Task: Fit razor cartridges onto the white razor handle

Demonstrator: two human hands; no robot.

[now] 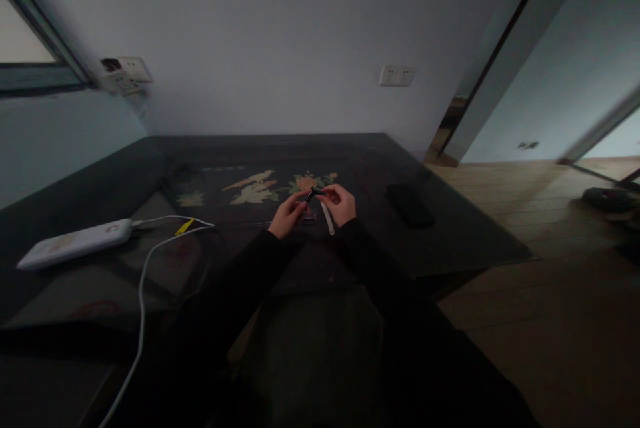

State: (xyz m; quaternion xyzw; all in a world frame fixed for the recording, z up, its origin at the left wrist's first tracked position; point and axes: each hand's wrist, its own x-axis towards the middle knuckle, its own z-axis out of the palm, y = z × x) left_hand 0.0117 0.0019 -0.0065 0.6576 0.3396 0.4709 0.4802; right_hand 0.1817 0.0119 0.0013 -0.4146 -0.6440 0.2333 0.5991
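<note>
At the middle of the table, my left hand [287, 215] and my right hand [341, 205] come together. Between their fingertips is a small dark, shiny object [313, 193], pinched from both sides; its kind is too small and dim to make out. Below my right hand's fingers shows a thin pale strip [328, 218] with a rounded end; whether it is held or lies on the table I cannot tell. Partly behind my left fingers, a small clear or purplish piece [309, 218] lies on the table.
The dark glossy table [280, 145] bears a bird-and-flower picture [255, 188]. A black phone [410, 205] lies to the right. On the left rests a white power bank [80, 243] with a white cable [142, 301] bearing a yellow tag [185, 227]. A wall [260, 48] stands behind.
</note>
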